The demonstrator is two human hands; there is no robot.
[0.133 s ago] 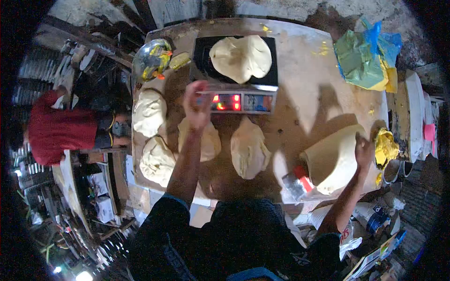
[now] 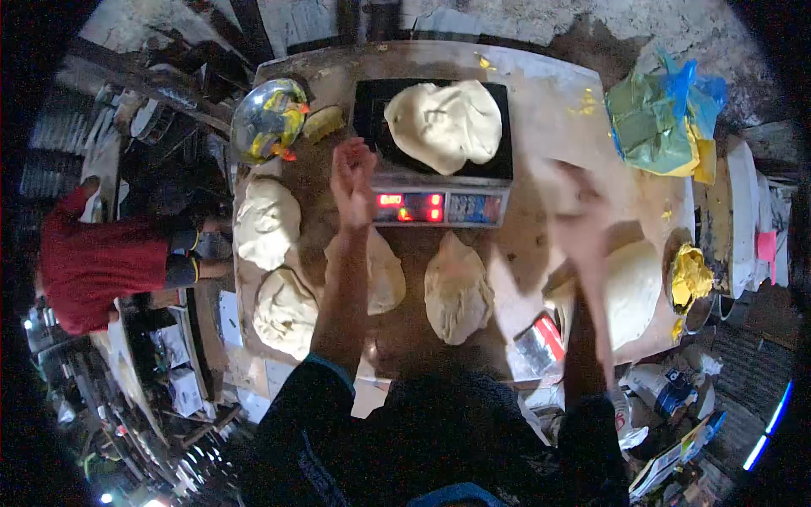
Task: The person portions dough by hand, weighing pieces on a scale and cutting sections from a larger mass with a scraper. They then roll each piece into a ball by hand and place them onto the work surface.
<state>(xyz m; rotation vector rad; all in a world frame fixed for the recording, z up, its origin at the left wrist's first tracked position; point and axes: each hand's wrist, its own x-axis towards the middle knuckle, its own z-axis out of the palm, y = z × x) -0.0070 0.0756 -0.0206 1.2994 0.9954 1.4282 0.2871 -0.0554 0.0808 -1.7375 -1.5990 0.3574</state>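
Observation:
A lump of pale dough lies on the black plate of a digital scale with lit red digits. My left hand is beside the scale's front left corner, fingers curled in; whether it holds anything is hidden. My right hand is blurred by motion, right of the scale and above the largest dough piece. Near my left forearm lies one dough piece, with another dough piece in front of the scale. A scraper with a red handle rests by my right forearm.
Two more dough lumps sit at the table's left side. A bowl with yellow smears stands at the back left, near a yellow block. Crumpled plastic bags lie back right. A person in red is beyond the left edge.
My right hand has moved from the large dough piece up and left toward the scale. My left hand stays near the scale's left side. The whole view has shifted slightly.

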